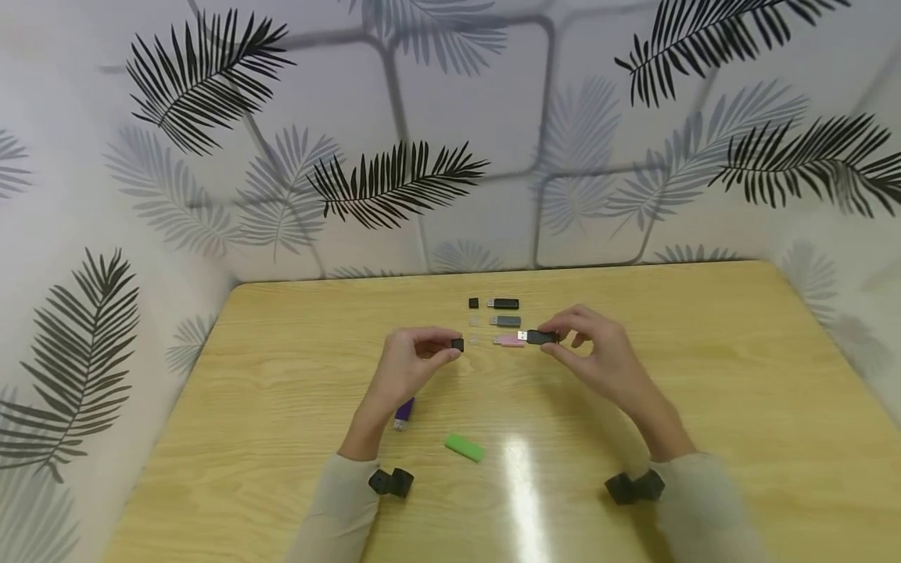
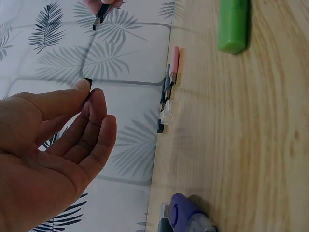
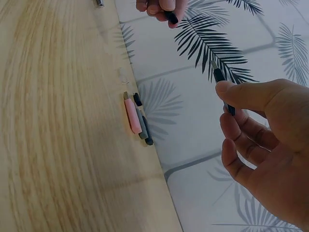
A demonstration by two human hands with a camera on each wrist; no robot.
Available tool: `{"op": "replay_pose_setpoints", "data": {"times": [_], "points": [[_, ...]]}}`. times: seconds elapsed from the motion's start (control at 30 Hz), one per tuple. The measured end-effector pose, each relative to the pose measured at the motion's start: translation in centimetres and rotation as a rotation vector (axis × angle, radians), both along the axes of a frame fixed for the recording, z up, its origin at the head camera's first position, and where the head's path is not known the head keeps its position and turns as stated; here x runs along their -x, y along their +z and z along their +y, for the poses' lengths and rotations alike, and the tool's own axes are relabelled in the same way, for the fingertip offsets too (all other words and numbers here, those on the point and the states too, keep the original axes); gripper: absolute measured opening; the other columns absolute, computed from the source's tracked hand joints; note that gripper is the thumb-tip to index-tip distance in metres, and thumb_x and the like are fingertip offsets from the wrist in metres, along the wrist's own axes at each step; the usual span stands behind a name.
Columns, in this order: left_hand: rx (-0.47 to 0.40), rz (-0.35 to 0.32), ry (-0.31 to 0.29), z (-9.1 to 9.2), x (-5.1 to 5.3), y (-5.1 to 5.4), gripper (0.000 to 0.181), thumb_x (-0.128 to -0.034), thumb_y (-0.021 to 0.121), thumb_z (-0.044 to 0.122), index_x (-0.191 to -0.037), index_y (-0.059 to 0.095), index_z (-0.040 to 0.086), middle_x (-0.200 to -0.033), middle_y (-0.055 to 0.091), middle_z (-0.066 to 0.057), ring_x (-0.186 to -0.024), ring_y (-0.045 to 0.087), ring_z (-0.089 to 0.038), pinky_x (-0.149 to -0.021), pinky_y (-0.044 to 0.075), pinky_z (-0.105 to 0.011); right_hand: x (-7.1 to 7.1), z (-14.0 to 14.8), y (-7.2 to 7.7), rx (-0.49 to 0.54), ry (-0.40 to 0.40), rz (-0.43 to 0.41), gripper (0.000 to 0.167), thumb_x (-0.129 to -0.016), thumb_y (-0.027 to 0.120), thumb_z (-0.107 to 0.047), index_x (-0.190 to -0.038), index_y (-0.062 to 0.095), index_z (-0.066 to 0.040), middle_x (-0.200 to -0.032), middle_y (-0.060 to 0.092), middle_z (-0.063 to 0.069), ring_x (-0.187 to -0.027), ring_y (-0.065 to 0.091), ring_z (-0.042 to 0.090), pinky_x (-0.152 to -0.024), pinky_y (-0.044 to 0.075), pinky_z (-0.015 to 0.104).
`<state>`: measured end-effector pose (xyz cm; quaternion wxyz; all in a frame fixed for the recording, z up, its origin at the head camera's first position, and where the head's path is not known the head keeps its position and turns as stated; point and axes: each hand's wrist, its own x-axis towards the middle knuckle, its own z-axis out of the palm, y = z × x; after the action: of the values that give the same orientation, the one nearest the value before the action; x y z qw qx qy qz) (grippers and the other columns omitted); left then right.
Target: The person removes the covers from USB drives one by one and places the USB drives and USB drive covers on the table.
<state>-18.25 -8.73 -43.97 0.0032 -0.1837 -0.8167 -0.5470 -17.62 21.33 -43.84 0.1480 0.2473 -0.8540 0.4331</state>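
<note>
lettering, if any, on the drives before you is too small to read. your black usb drive (image 1: 538, 337) sits at the fingertips of your right hand (image 1: 598, 348), its metal plug facing your left hand (image 1: 411, 360). that left hand holds a small black cap (image 1: 458, 345) at its fingertips, apart from the plug. you have both hands closed to a pinch, thumb against forefinger, the other fingers loosely bent. on the wooden table (image 1: 281, 375), a second black drive (image 1: 505, 303), a grey drive (image 1: 508, 321) and a pink drive (image 1: 508, 341) lie in a column, pink nearest you. to their left lie another black cap (image 1: 474, 303) and two clear caps (image 1: 474, 340). a purple drive (image 1: 404, 412) lies near your left wrist, and a green stick (image 1: 464, 447) between your forearms.
</note>
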Motion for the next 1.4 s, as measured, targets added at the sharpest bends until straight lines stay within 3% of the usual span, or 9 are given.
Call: {"op": "replay_pose_setpoints", "data": {"times": [0.37,0.53,0.8,1.17,1.4], "points": [[0.044,-0.052,0.06,0.8,0.3,-0.9,0.019,-0.0886,0.079,0.004,-0.107,0.079,0.0,-0.097,0.078,-0.012,-0.08,0.076,-0.021,-0.074,0.061,-0.031,0.6,-1.9,-2.7,0.002,-0.047,-0.143,0.02,-0.085,0.083,-0.002,-0.103,0.077,-0.007,-0.103,0.072,0.005,-0.09,0.065,0.023,-0.07,0.057,0.032],[0.087,-0.078,0.061,1.3,0.5,-1.2,0.018,-0.0893,0.08,0.006,-0.108,0.079,0.003,-0.095,0.078,-0.008,-0.079,0.075,-0.019,-0.076,0.061,-0.032,0.7,-2.4,-3.1,0.005,-0.08,-0.229,0.02,-0.086,0.082,-0.001,-0.104,0.078,-0.008,-0.105,0.072,0.005,-0.093,0.065,0.023,-0.072,0.058,0.032],[0.151,-0.108,0.061,1.6,0.3,-1.7,0.017,-0.0891,0.081,0.007,-0.106,0.079,0.005,-0.099,0.077,-0.006,-0.083,0.072,-0.017,-0.076,0.059,-0.033,0.7,-3.2,-3.8,0.021,-0.068,-0.342,0.021,-0.087,0.081,0.0,-0.107,0.077,-0.005,-0.108,0.072,0.009,-0.092,0.069,0.025,-0.079,0.06,0.04],[0.214,-0.114,0.087,1.6,0.3,-1.8,0.013,-0.0881,0.082,0.009,-0.101,0.081,0.007,-0.095,0.076,-0.004,-0.078,0.069,-0.012,-0.071,0.058,-0.029,0.7,-3.9,-4.5,-0.053,-0.083,-0.382,0.02,-0.085,0.082,0.001,-0.104,0.076,-0.004,-0.105,0.072,0.01,-0.093,0.068,0.024,-0.082,0.057,0.04],[0.26,-0.079,0.053,1.7,0.4,-1.6,0.012,-0.0891,0.08,0.007,-0.1,0.08,0.005,-0.092,0.076,-0.005,-0.08,0.07,-0.016,-0.073,0.058,-0.031,0.7,-4.1,-4.6,-0.101,-0.103,-0.383,0.018,-0.086,0.081,0.001,-0.103,0.076,-0.003,-0.102,0.071,0.01,-0.09,0.066,0.024,-0.08,0.056,0.039]]}}
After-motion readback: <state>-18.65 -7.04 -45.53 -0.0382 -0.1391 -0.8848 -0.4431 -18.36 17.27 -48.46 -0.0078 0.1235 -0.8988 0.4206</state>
